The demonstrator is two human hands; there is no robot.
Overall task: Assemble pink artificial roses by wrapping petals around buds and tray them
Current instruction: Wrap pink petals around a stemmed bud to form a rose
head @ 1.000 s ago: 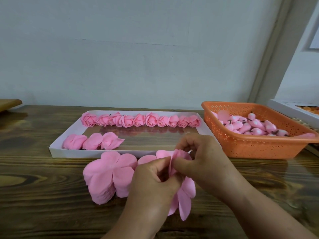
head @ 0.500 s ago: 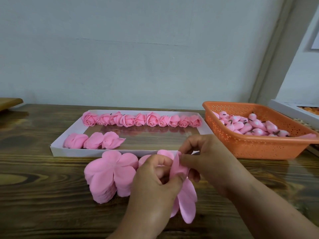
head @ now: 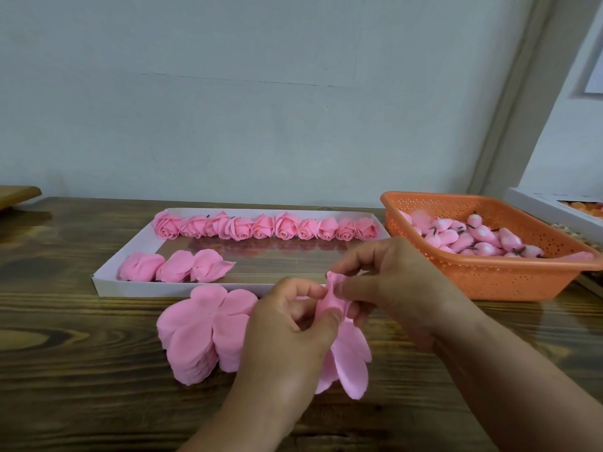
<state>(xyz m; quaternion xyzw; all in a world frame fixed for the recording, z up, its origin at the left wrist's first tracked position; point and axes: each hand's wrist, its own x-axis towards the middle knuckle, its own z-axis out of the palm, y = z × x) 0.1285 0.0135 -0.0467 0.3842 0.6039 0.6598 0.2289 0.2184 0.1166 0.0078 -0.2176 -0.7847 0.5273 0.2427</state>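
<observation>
Both hands, left hand point(head: 287, 324) and right hand point(head: 391, 282), pinch one petal point(head: 336, 300) at centre frame, mid-wrap; ten roses point(head: 264, 226) line the tray point(head: 107, 282), many buds point(head: 473, 236) wait in the basket point(head: 489, 278) at right

No text, label, brand, number or sign can be read anywhere in the head view. A pale sheet point(head: 594, 70) hangs on the wall at the far right edge (cut off by the frame, its face showing no marks that can be made out).
</observation>
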